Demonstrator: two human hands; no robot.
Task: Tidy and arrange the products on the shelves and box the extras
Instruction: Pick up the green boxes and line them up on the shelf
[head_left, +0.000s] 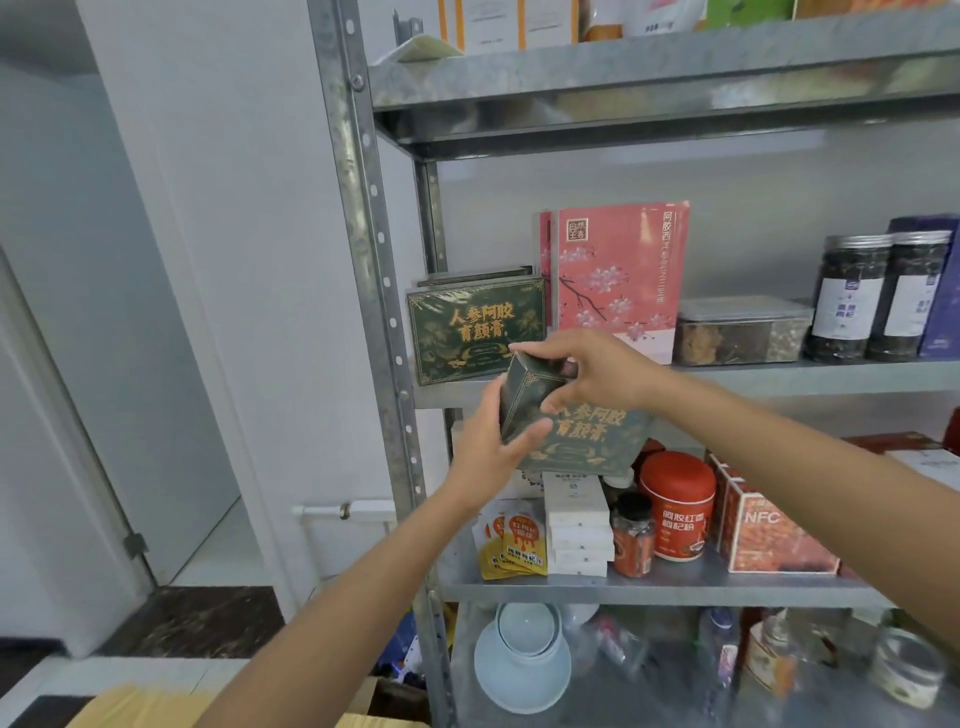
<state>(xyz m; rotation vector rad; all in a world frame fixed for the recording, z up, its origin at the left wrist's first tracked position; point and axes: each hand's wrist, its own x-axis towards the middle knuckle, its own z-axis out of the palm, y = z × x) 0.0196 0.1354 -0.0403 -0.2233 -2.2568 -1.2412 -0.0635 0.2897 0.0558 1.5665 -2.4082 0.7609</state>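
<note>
I hold a dark green box with gold lettering (587, 436) in front of the metal shelf unit, just below its middle shelf (779, 376). My left hand (488, 447) grips the box's left end from below, thumb across its front. My right hand (587, 376) grips its top edge with curled fingers. A matching green box (475, 332) stands upright at the left end of the middle shelf, with more of the same behind it. Tall pink flowered boxes (618, 275) stand beside it.
On the middle shelf's right are a clear lidded container (743, 330) and dark jars (852, 296). The lower shelf holds yellow sachets (514, 545), white boxes (576, 525), a red canister (675, 504) and an NFC carton (769, 530). A cardboard box (145, 709) lies at bottom left.
</note>
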